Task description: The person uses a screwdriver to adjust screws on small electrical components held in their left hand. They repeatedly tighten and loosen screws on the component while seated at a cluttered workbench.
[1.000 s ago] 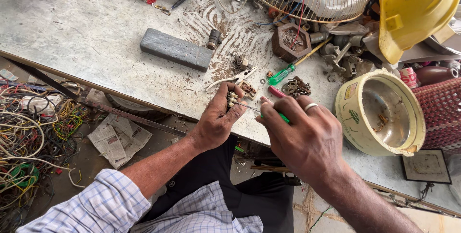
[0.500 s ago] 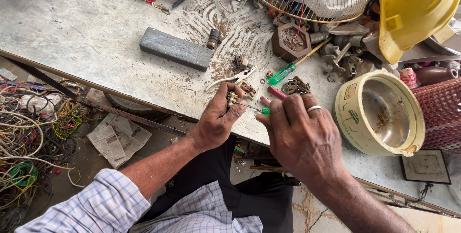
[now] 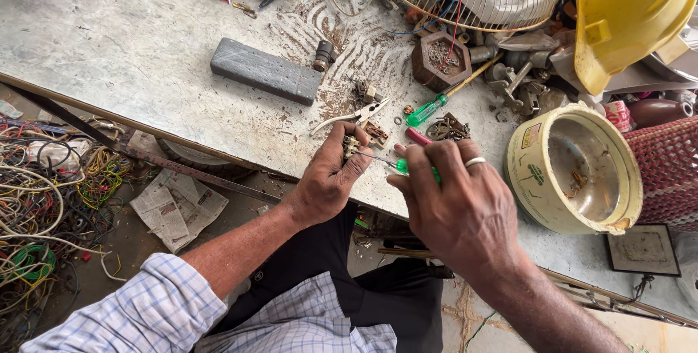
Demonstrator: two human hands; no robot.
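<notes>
Right hand (image 3: 462, 204) slightly lower now, green screwdriver (image 3: 407, 166) gripped (tip at the small part (image 3: 352, 145) pinched in left hand (image 3: 329, 178)).

Single view — head-worn camera, looking steeply down over the person's chest and forearms at the metal-topped workbench (image 3: 109, 55) edge; close range, both hands mid-frame, floor with tangled wires (image 3: 51, 200) at left — no second view

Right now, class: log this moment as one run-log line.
left hand: pinches small electrical part | right hand: holds green-handled screwdriver, tip at part | workbench: pliers, grey block, yellow helmet
</notes>
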